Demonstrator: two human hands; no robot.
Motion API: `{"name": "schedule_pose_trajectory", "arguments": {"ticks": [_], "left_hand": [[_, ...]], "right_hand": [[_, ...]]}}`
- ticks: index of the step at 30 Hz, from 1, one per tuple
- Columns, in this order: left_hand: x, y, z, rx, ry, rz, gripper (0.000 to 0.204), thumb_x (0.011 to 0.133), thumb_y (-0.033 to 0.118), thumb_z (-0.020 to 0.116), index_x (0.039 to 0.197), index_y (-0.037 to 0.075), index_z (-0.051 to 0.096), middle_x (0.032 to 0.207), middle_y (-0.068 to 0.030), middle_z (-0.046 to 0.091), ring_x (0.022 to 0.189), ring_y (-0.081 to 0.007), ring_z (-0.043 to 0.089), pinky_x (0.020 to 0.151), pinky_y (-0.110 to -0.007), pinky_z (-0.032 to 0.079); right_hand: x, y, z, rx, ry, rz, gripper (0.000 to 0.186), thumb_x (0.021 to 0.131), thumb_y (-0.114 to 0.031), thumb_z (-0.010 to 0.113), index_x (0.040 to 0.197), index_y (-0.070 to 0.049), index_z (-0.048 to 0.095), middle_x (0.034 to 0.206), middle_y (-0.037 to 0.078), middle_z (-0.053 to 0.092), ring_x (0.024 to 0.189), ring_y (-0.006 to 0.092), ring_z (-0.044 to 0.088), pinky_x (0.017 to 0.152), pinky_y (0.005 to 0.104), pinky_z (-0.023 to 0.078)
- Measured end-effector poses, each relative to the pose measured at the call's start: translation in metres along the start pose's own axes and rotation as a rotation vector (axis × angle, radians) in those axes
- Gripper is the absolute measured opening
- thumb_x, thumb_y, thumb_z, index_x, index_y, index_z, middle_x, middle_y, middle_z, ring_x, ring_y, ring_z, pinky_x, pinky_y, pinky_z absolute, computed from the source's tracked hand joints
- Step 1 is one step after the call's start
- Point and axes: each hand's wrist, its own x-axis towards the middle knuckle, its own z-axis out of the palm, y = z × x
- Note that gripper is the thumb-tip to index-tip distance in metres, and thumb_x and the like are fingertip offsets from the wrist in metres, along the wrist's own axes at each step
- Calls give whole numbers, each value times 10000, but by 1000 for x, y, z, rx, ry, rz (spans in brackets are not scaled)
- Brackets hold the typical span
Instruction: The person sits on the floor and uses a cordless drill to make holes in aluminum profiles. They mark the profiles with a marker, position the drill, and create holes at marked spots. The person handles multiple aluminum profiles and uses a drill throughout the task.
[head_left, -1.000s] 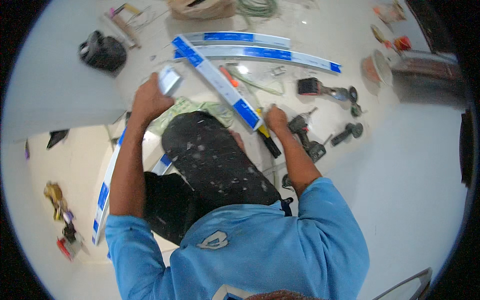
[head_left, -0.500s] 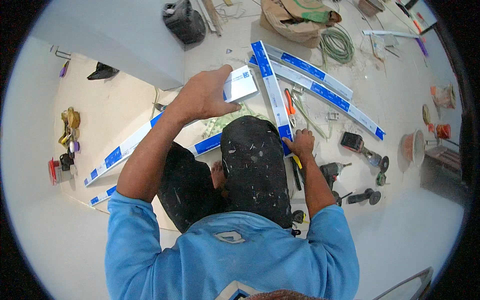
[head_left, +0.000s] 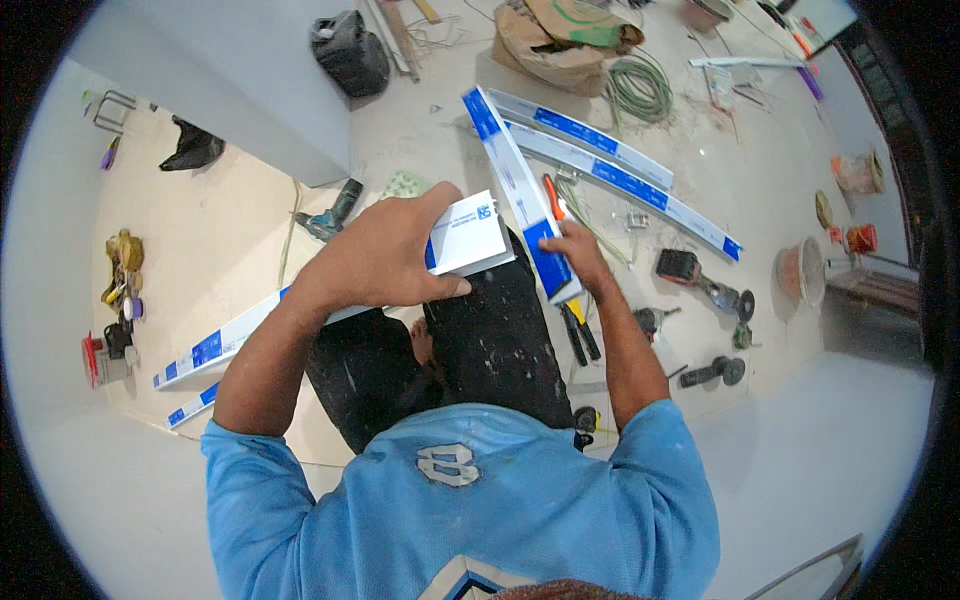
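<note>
Over my left thigh and the floor, my left hand (head_left: pixel 395 250) is wrapped round the end of a long white and blue film-covered profile (head_left: pixel 472 232). Its open end points right, above my right knee, and its other end runs down to the far left behind my forearm. My right hand (head_left: pixel 582 258) grips the near end of a second film-covered profile (head_left: pixel 512 172), which slants away from me. Fingers curl over its right edge. Just right of that profile lie orange-handled pliers (head_left: pixel 553 197). A yellow and black handled tool (head_left: pixel 578 335) is below its near end.
Two more film-covered profiles (head_left: pixel 630 180) lie beyond my right hand. On the right are a cordless grinder (head_left: pixel 705 285), another grinder (head_left: pixel 715 373) and a bucket (head_left: pixel 800 272). A cordless drill (head_left: pixel 333 212) lies near the wall corner (head_left: pixel 300 110). Farther off are a sack (head_left: pixel 555 50) and coiled cable (head_left: pixel 640 88).
My left hand has lowered its profile end toward my lap. The right profile's near end has come closer to me, and my right hand now wraps over it. The view has shifted slightly.
</note>
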Motion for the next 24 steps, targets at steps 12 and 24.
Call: {"name": "schedule_pose_trajectory", "arguments": {"ticks": [12, 24], "left_hand": [[-11, 0, 65, 70, 310, 171, 801, 708, 355, 992, 1340, -1, 651, 1279, -226, 681, 1240, -428, 660, 1082, -478, 534], [60, -73, 39, -1541, -6, -13, 717, 927, 292, 887, 1423, -105, 556, 1340, -205, 703, 1205, -291, 720, 1079, -480, 577]], "right_hand": [[11, -232, -10, 330, 59, -246, 463, 859, -352, 854, 1010, 78, 770, 938, 150, 778, 793, 194, 732, 714, 348, 579], [64, -237, 52, 161, 41, -337, 462, 851, -351, 880, 953, 83, 759, 899, 152, 758, 746, 189, 731, 661, 354, 592]]}}
